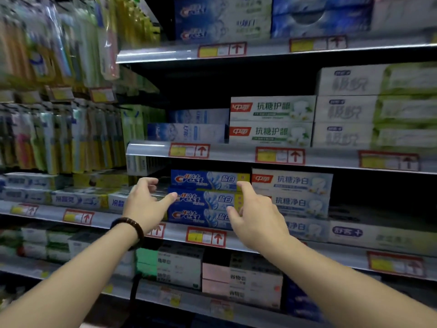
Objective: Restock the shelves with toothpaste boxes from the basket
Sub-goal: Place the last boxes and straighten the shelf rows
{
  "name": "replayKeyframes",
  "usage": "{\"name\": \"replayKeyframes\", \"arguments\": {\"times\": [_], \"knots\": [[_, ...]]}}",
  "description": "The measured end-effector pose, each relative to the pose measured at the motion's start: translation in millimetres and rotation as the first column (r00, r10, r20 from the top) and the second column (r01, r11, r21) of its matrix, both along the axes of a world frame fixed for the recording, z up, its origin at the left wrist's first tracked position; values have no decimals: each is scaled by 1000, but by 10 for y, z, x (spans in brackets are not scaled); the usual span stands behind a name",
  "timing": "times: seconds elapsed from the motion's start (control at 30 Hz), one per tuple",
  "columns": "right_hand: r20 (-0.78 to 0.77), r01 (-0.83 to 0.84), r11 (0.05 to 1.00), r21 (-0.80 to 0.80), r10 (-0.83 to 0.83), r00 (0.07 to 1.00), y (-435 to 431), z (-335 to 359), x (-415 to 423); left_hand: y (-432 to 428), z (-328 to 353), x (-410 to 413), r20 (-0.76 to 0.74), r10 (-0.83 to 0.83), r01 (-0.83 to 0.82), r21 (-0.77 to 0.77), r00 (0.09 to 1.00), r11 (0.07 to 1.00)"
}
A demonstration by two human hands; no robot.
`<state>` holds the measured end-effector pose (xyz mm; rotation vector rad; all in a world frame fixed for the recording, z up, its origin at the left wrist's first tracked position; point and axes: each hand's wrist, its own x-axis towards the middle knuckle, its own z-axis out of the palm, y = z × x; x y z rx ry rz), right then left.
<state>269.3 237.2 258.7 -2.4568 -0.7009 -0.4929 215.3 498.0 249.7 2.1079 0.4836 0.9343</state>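
Far left: blurred hanging toothbrush packs (59, 138). Left hand (146, 204), bead bracelet (132, 227) on wrist: fingers loosely curled, holding nothing, thumb tip at left end of middle box. Three blue Crest boxes (203, 200) stacked on the shelf (106, 220), between the hands. Right hand (257, 218): relaxed, index finger straight up against stack's right end. White boxes (300, 202) just right.

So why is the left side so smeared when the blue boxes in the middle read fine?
Head view: the hanging plastic blister packs at left are streaked by what looks like motion blur, while the blue Crest toothpaste boxes at centre stay readable. Head view again: white glare runs along the clear plastic shelf-edge strip, and the shelf recesses fall nearly black.
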Motion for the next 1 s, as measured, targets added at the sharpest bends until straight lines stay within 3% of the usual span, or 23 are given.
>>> {"name": "replayKeyframes", "arguments": {"times": [0.4, 0.73, 1.0], "knots": [[14, 110, 979, -171, -109, 994, 189, 402, 246, 39, 247, 547, -97, -155, 134, -193, 983, 972], [-40, 122, 953, -276, -138, 990, 305, 444, 364, 88, 146, 767, 72, -270, 273, -448, 960, 851], [13, 133, 954, -268, -134, 991, 283, 425, 397, 185, 78, 804, 40, -249, 245, -391, 968, 887]]}}
